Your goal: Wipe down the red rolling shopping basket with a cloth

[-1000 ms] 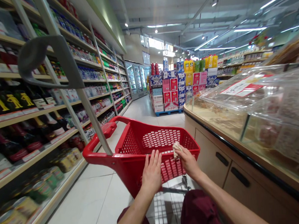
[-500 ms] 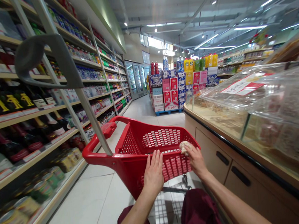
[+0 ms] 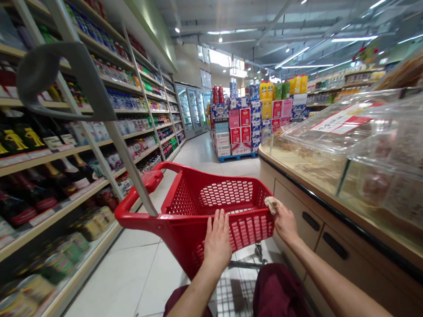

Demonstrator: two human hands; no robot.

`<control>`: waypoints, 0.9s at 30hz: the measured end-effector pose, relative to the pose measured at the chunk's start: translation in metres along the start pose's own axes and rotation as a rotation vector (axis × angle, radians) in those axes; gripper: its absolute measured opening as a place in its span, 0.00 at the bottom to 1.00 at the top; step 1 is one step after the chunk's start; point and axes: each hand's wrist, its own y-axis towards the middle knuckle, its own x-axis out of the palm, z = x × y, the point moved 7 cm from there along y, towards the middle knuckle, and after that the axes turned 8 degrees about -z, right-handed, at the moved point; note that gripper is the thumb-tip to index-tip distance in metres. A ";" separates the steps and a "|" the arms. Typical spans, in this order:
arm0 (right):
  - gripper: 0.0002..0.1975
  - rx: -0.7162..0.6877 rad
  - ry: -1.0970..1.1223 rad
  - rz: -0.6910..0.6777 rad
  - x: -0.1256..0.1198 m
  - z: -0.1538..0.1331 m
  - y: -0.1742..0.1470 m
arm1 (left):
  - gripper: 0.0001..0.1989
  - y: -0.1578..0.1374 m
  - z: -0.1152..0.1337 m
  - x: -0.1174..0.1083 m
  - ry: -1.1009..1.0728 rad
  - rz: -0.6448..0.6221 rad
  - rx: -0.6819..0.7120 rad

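Note:
A red plastic shopping cart stands sideways in front of me, its basket wall full of slots. My left hand lies flat on the near side of the basket, fingers stretched over the rim. At the basket's right front corner, my right hand is closed on a crumpled off-white cloth, which touches the rim there. A grey metal pole rises from the handle end of the cart and carries a dark grey loop-shaped holder.
Shelves of bottles and cans line the left side. On the right, a wooden counter with a glass edge holds clear plastic food boxes. Stacked drink cartons stand on a blue pallet ahead, with glass-door fridges behind.
My right hand has moved right with the cloth, from the near rim to the basket's corner. My left hand stays flat on the side. The cart sits slightly further left in view.

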 end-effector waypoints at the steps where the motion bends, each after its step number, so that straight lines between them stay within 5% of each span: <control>1: 0.23 0.013 0.000 0.011 0.001 -0.003 -0.001 | 0.32 0.000 0.000 -0.001 -0.005 0.002 -0.006; 6: 0.25 -0.252 0.000 -0.107 0.021 -0.050 -0.009 | 0.31 0.000 0.000 -0.001 -0.011 -0.015 0.003; 12: 0.24 0.058 -0.056 -0.007 -0.002 -0.010 0.003 | 0.31 0.001 0.001 -0.002 -0.014 -0.027 0.001; 18: 0.28 -0.233 -0.035 -0.119 0.024 -0.069 -0.008 | 0.28 0.001 0.001 -0.002 0.039 -0.009 -0.015; 24: 0.23 0.018 -0.071 -0.001 -0.001 -0.026 0.001 | 0.28 0.001 0.001 -0.002 0.043 -0.024 -0.014; 27: 0.25 -0.117 -0.065 -0.027 0.010 -0.056 -0.008 | 0.28 0.003 0.004 -0.005 0.045 -0.021 -0.016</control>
